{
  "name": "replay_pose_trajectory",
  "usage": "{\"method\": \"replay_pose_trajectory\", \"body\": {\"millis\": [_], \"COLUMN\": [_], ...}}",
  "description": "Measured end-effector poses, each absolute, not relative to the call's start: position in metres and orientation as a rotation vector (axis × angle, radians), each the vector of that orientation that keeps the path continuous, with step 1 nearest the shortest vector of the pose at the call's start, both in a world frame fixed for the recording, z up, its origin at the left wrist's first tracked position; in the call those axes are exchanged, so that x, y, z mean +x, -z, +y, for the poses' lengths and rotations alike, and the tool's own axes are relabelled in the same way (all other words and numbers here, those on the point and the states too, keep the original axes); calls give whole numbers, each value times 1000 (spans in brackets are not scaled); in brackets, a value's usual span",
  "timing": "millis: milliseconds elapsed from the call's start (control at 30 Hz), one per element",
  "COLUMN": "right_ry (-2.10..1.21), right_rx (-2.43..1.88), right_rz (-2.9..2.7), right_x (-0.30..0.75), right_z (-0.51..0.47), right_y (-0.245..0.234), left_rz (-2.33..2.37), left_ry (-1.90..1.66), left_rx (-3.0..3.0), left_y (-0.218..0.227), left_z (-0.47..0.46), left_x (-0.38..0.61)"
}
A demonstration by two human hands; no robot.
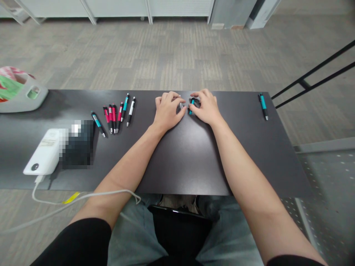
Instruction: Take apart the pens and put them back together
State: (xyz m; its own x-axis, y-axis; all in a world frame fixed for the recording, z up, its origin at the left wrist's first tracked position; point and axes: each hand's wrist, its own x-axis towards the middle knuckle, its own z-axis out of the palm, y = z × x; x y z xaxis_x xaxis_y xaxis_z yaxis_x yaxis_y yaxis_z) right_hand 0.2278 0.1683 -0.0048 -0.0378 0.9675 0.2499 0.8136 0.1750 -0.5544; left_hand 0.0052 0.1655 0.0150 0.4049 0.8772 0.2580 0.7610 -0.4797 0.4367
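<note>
Near the far edge of the dark table, my left hand (168, 110) is curled with thumb and forefinger closed about a white pen (181, 105), mostly hidden by the fingers. Just to its right, my right hand (206, 107) has its thumb and fingers around a teal pen (192, 104) with black ends. Both pens stay at the tabletop, a small gap apart. Left of my hands lie a white pen (131, 111), a teal pen (125, 107) and several red pens (114, 117), side by side.
Another teal pen (98, 123) lies slanted by a blurred dark object (79, 147). A white power bank (44, 151) has a white cable (102, 193) crossing my left forearm. One teal pen (263, 106) lies far right. A white basket (33, 99) stands at the left.
</note>
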Motion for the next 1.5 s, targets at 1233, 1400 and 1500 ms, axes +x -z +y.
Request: {"method": "replay_pose_trajectory", "body": {"millis": [1233, 1400, 1500], "right_ry": [-606, -712, -768], "right_rx": [-1595, -1403, -1298], "right_rz": [-1564, -1435, -1331], "right_x": [234, 231, 226], "right_z": [180, 184, 187], "right_y": [11, 10, 9], "left_rz": [1236, 1219, 1200], "left_ry": [-885, -1062, -1131], "left_rx": [2368, 2242, 2188], "left_y": [-3, 4, 8], "left_z": [173, 182, 188], "left_x": [-8, -14, -16]}}
